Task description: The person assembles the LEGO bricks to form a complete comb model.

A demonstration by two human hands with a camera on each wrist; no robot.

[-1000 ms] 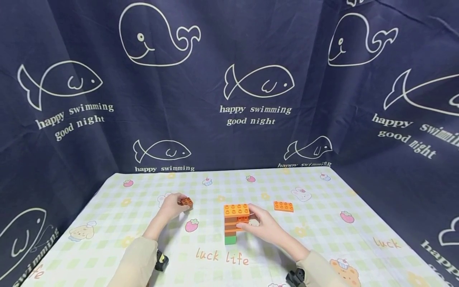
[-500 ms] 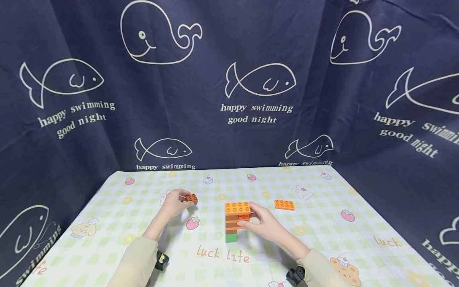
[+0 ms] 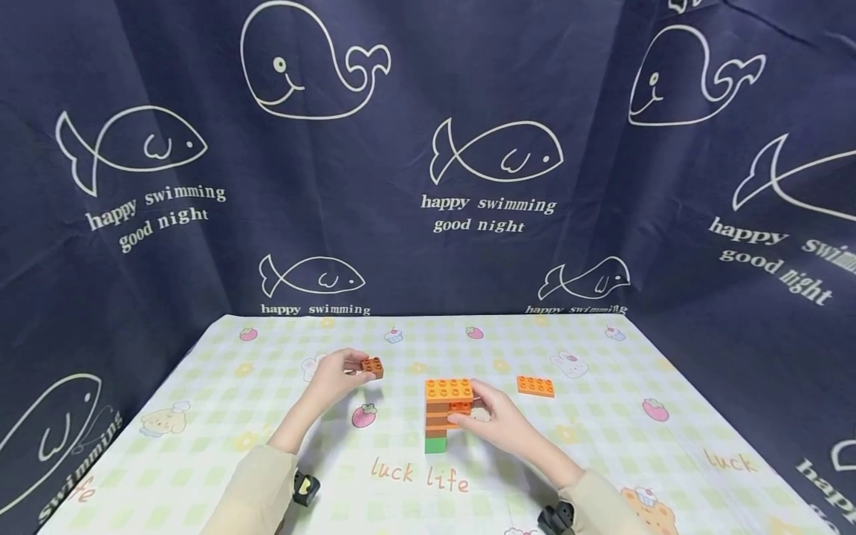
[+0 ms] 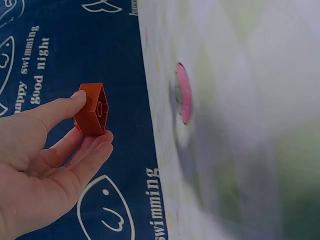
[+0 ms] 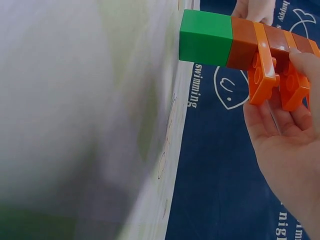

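My left hand pinches a small brown brick between thumb and fingertips, left of the stack. In the left wrist view the brick is above the table, its hollow underside towards the cloth. My right hand grips the right side of an upright stack of toy building bricks. A green brick forms the base, with brown bricks and orange plates alternating above it. The studded orange plate tops the stack, and the plates stick out to the right. Some right fingers are hidden behind it.
A loose orange plate lies studs up on the table, to the right beyond my right hand. The checked tablecloth has flat printed pictures. A dark blue curtain hangs behind the table's far edge.
My left hand has carried the brown brick rightward, closer to the stack. My right hand keeps its grip on the stack in the same place. The head view has shifted slightly.
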